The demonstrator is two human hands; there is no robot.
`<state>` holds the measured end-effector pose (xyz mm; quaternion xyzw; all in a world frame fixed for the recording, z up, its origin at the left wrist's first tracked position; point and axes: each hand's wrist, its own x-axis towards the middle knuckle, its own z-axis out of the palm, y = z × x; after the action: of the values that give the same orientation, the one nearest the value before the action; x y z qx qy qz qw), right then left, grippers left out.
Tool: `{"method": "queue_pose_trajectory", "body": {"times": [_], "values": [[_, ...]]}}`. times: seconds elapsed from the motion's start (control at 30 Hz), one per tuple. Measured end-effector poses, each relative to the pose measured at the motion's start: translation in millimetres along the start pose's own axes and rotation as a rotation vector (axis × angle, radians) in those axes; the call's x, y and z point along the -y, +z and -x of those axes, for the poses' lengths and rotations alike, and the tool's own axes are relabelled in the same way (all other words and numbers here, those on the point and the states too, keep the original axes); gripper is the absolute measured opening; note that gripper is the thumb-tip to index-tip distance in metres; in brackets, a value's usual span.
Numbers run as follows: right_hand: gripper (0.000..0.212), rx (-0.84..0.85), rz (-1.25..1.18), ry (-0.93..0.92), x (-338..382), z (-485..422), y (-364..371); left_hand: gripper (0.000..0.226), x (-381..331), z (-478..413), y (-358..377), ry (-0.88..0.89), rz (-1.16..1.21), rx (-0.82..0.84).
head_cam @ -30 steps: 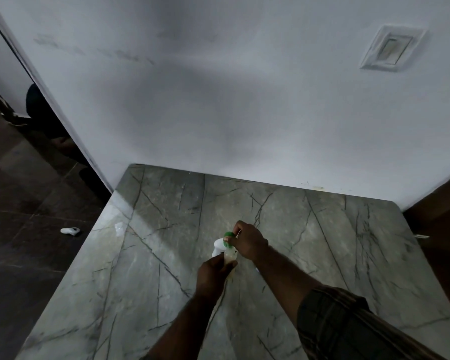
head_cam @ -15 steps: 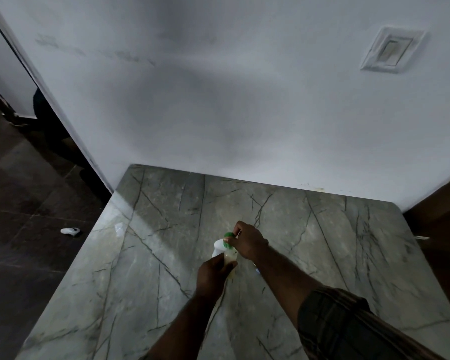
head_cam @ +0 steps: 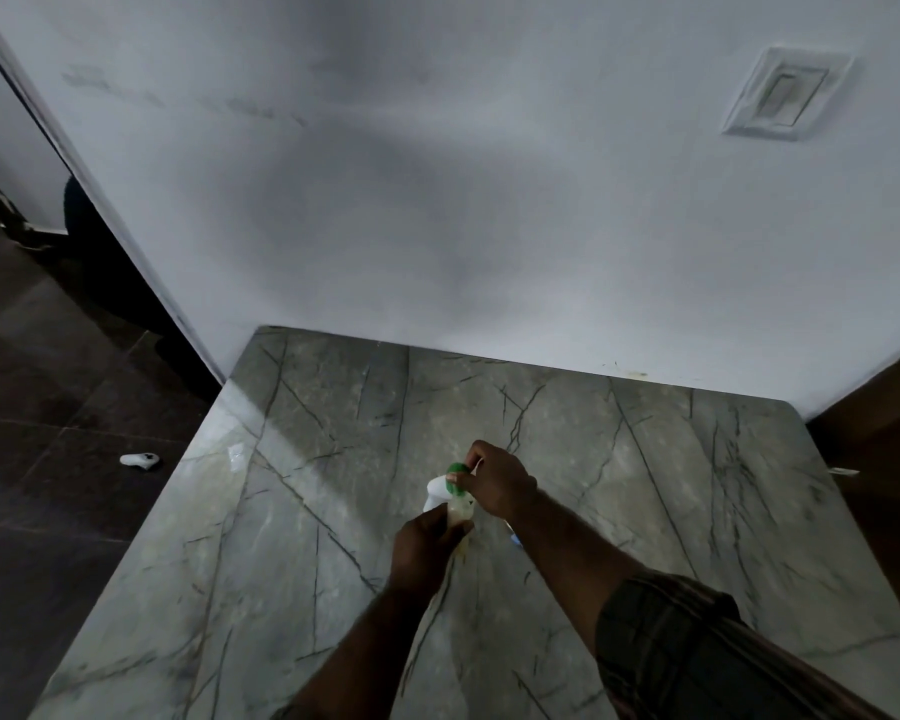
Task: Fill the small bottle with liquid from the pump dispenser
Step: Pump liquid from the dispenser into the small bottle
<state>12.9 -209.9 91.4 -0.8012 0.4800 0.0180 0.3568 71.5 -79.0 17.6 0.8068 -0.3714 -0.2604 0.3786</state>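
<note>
The small bottle (head_cam: pixel 434 495), seemingly the white shape, sits at 9 o'clock of the pump dispenser (head_cam: pixel 457 474), against its green head, likely to catch liquid; the left hand (head_cam: pixel 426 544) curls round its base from 6 o'clock. The right hand (head_cam: pixel 501 480) curls over the pump head from 3 o'clock, thumb pinching it, probably to press; all mid marble table (head_cam: pixel 307 563).
</note>
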Motion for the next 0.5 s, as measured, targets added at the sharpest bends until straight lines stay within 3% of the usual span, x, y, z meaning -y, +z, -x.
{"method": "queue_pose_trajectory", "body": {"times": [0.5], "values": [[0.029,-0.010,0.014,-0.014,-1.0,1.6,0.9,0.022,6.6,0.0,4.5,-0.003,0.045,0.002]]}}
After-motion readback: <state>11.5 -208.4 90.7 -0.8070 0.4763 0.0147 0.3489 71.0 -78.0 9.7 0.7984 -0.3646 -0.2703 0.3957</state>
